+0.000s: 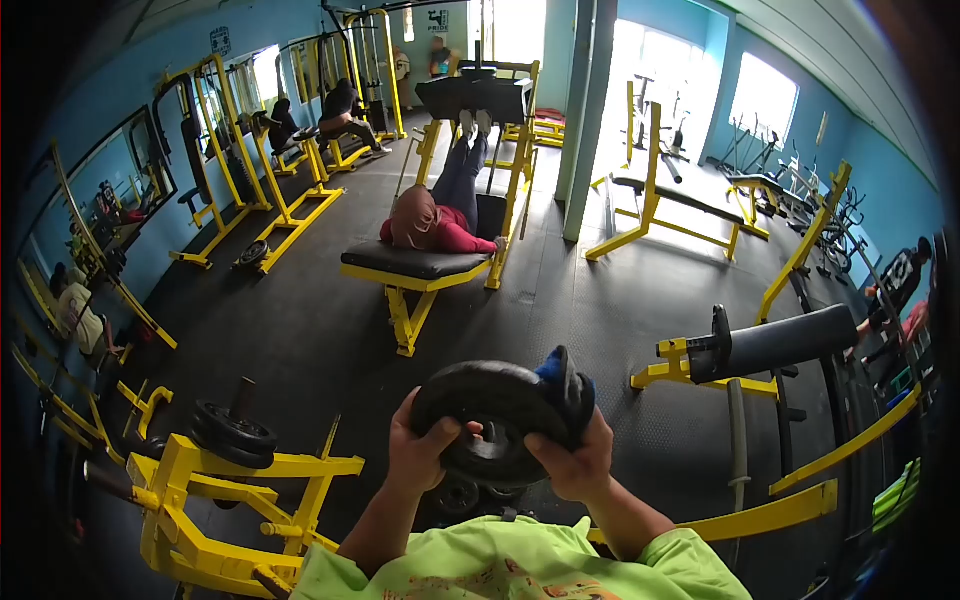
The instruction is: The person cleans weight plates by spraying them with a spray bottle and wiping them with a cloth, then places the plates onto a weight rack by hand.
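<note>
A round black weight plate point(470, 385) is held up in front of my chest, tilted, with a hole in its middle. My left hand point(425, 450) grips its left side, the thumb on the near face and fingertips showing in the hole. My right hand point(578, 458) grips the right side, its thumb also on the near face. By that hand, a blue and black piece point(565, 380) stands up at the plate's right edge; I cannot make out what it is. Below the plate, partly hidden, more weight plates point(457, 494) lie low down.
A yellow frame point(180, 490) at left carries black plates point(235, 435) on a peg. Ahead, a person point(430, 220) lies on a leg press point(420, 265) with feet on its platform. A padded bench point(780, 342) stands right, near a pillar point(588, 120). Other people sit at machines back left.
</note>
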Motion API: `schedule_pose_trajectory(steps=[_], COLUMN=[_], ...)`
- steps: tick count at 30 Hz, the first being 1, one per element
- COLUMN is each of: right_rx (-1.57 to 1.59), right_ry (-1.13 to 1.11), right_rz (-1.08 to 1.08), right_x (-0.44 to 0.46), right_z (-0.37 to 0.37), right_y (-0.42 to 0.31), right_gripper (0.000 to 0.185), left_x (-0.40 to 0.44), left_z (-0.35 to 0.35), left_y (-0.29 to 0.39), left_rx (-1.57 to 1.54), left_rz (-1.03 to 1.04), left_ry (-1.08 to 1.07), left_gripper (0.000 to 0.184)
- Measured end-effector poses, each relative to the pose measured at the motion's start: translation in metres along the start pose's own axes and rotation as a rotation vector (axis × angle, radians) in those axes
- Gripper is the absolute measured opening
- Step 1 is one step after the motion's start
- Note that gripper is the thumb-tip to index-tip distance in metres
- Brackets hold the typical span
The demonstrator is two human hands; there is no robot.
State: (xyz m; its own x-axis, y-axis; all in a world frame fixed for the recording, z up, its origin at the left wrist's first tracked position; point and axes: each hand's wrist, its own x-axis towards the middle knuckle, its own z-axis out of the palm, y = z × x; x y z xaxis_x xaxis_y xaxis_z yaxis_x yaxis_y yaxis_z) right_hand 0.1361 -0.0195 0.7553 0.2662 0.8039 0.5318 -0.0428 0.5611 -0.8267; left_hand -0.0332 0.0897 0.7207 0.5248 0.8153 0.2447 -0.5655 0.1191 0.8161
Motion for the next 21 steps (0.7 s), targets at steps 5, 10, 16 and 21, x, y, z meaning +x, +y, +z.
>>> schedule_pose_trajectory(steps=[5, 10, 16, 21], right_rx=[-0.307, -0.449, -0.692, -0.64], right_ry=[0.294, 0.154, -0.136, -0.234], right_rz=[-0.246, -0.318, -0.334, -0.177], right_x=[-0.023, -0.056, -0.088, -0.087], right_z=[0.038, 0.04, 0.032, 0.027], right_y=[0.038, 0.05, 0.076, 0.08], right_gripper=[0.037, 0.038, 0.032, 0.02], left_x=[0.004, 0.003, 0.007, 0.008], left_z=[0.012, 0.024, 0.022, 0.007], left_y=[-0.013, -0.003, 0.0, -0.012], left_rx=[-0.534, -0.832, -0.663, -0.612], left_rz=[-0.044, -0.222, -0.173, -0.228], left_ry=[0.091, 0.071, 0.101, 0.095], left_gripper=[0.033, 0.044, 0.047, 0.038])
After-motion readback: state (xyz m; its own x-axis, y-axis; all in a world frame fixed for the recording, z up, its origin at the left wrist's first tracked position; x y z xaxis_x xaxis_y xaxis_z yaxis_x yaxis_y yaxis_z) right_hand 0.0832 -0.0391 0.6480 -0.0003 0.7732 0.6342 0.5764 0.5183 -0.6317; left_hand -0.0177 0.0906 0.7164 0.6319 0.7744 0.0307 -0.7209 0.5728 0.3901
